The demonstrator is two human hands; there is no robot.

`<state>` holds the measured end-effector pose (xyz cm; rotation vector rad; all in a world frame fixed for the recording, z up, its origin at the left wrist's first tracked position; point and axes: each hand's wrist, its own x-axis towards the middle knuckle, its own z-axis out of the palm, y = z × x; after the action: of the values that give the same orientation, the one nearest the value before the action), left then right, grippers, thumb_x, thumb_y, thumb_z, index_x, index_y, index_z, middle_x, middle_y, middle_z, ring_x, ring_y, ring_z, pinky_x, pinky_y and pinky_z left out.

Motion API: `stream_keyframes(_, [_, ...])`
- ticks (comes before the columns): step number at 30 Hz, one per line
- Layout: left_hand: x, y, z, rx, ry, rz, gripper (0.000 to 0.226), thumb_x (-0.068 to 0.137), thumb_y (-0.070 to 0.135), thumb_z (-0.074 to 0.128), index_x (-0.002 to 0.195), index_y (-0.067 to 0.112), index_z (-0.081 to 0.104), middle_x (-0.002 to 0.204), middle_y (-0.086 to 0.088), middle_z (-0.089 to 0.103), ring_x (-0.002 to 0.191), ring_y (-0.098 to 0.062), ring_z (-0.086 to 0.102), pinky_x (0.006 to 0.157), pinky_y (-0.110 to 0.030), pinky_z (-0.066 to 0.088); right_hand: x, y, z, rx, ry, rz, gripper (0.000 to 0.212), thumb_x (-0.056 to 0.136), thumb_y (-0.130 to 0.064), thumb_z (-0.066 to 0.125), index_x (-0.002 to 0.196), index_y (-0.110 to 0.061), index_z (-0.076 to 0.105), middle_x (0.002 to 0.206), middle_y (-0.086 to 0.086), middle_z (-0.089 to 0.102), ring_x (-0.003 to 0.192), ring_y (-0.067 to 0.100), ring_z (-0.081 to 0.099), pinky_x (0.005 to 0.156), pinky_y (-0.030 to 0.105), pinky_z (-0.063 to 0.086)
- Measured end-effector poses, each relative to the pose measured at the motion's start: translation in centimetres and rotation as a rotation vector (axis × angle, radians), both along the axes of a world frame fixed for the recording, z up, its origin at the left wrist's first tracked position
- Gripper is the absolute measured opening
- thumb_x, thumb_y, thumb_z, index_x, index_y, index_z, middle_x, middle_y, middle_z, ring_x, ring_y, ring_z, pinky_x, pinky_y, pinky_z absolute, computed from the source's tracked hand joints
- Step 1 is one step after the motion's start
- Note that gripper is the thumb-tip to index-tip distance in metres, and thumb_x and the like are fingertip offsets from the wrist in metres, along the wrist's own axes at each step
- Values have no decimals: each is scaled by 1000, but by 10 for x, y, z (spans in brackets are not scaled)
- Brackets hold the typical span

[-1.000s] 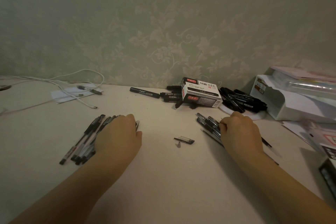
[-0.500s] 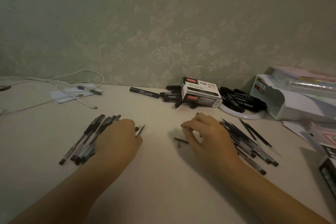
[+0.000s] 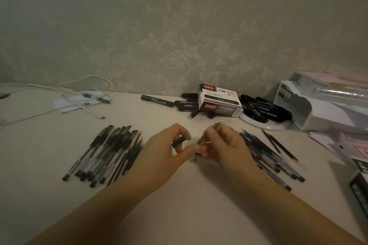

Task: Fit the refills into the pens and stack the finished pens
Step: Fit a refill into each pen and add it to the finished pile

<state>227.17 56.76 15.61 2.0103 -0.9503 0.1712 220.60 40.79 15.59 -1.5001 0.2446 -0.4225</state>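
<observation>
My left hand (image 3: pixel 161 157) pinches a short black pen part (image 3: pixel 178 141), perhaps a cap, between thumb and fingers at the table's middle. Close to its right, my right hand (image 3: pixel 225 145) grips a thin pen barrel (image 3: pixel 216 127) that slants up and away, with a pale tip poking past the fingers. The two hands nearly touch. A stack of finished black-capped pens (image 3: pixel 105 155) lies fanned out to the left. Another pile of pens (image 3: pixel 266 157) lies to the right, with loose thin refills (image 3: pixel 278 143) beside it.
A marker box (image 3: pixel 219 100) stands at the back among black markers (image 3: pixel 159 101), more of them on a white plate (image 3: pixel 266 125). A white organiser (image 3: pixel 310 109) is at the far right. White cables (image 3: pixel 65 93) and paper lie at the back left.
Both hands left their piles and came together at the middle. The left hand picked up the short black part; the right hand lifted a pen barrel.
</observation>
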Motion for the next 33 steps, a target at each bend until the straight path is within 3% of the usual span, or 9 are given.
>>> stream_keyframes(3, [3, 2, -1, 18, 0, -34, 9, 95, 38, 49, 98, 35, 57, 75, 10, 54, 57, 2, 49, 53, -10, 37, 1, -13, 7, 160, -83, -174, 20, 106, -21, 41, 96, -10, 54, 74, 8, 74, 60, 14, 69, 56, 22, 55])
stream_keyframes(7, [3, 3, -2, 48, -18, -53, 11, 98, 35, 46, 101, 35, 57, 73, 9, 51, 57, -1, 46, 55, -11, 37, 2, -19, 9, 317, -194, -195, 22, 107, -22, 36, 101, -11, 53, 78, 10, 76, 65, 17, 73, 56, 20, 56])
stream_keyframes(26, [-2, 1, 2, 30, 13, -85, 14, 97, 34, 48, 101, 28, 60, 67, 13, 51, 54, 1, 47, 51, -11, 35, 6, -14, -3, 222, -219, -54, 17, 106, -21, 39, 104, -11, 53, 87, 13, 76, 74, 23, 75, 61, 21, 57])
stream_keyframes(30, [-3, 0, 0, 27, 25, -79, 11, 97, 33, 49, 100, 31, 59, 65, 16, 50, 54, 2, 47, 50, -9, 33, 1, -9, -3, 27, -129, -18, 18, 101, -23, 52, 92, -19, 68, 88, 4, 75, 77, 10, 72, 63, 17, 55])
stream_keyframes(33, [-1, 1, -1, 15, 30, -69, 9, 97, 32, 49, 101, 31, 58, 65, 15, 51, 53, 0, 46, 50, -11, 33, -3, -3, -5, -378, -53, 44, 12, 92, -35, 64, 88, -34, 75, 91, -14, 72, 80, 1, 64, 68, 9, 49])
